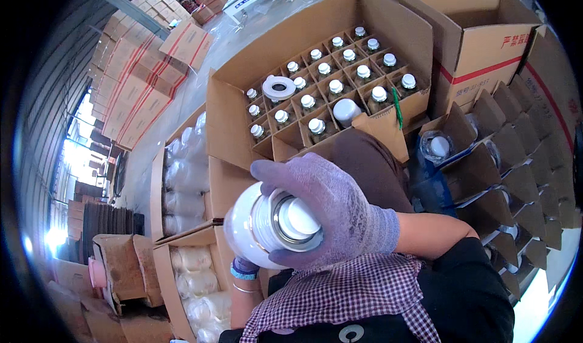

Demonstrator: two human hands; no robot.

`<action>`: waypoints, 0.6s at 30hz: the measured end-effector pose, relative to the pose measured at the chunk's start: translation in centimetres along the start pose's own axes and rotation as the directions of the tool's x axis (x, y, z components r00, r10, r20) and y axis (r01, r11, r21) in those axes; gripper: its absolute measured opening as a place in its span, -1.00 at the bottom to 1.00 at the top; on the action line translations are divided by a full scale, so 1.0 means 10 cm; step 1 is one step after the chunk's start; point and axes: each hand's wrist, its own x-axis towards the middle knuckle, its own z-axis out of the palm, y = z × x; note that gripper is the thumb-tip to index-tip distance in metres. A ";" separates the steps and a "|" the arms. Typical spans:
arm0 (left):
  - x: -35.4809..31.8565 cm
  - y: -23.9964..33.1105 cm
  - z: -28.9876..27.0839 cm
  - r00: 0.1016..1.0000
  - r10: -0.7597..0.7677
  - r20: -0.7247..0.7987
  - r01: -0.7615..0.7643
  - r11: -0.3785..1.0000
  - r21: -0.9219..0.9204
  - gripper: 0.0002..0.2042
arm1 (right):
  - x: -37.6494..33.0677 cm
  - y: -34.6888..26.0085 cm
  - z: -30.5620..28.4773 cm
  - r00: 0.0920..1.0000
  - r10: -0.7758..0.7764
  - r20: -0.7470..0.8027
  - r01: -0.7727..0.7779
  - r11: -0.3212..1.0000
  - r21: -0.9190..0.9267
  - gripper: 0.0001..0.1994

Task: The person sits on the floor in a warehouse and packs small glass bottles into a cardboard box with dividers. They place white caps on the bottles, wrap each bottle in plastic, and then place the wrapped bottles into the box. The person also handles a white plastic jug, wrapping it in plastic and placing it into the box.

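My right hand (340, 206), in a grey-purple knit glove, is wrapped round the upper part of a glossy white bottle (246, 227). The bottle tilts, its silver-ringed neck and white top pointing toward me. Behind it shows only a bit of my gloved left hand (246, 266), with a blue cuff at the wrist; the bottle hides its fingers. In front stands an open carton (237, 127) with cardboard dividers, holding several white-capped bottles (317, 127). One cell holds a wider white container (346, 111). A tape roll (279, 88) lies over the bottles toward the left.
A green strip (398, 108) sits at the carton's near right corner. To the left, two cartons hold plastic-wrapped items (184, 182). Cardboard dividers (486, 173) with a wrapped white-topped item (438, 147) stand at right. An open carton (489, 51) is behind; stacked boxes (136, 82) rise far left.
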 end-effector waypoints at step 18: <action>-0.08 -0.13 0.02 0.992 -0.123 0.021 0.112 0.954 0.278 -0.29 | 0.14 0.34 0.15 0.996 -0.085 0.023 0.084 0.995 0.046 -0.32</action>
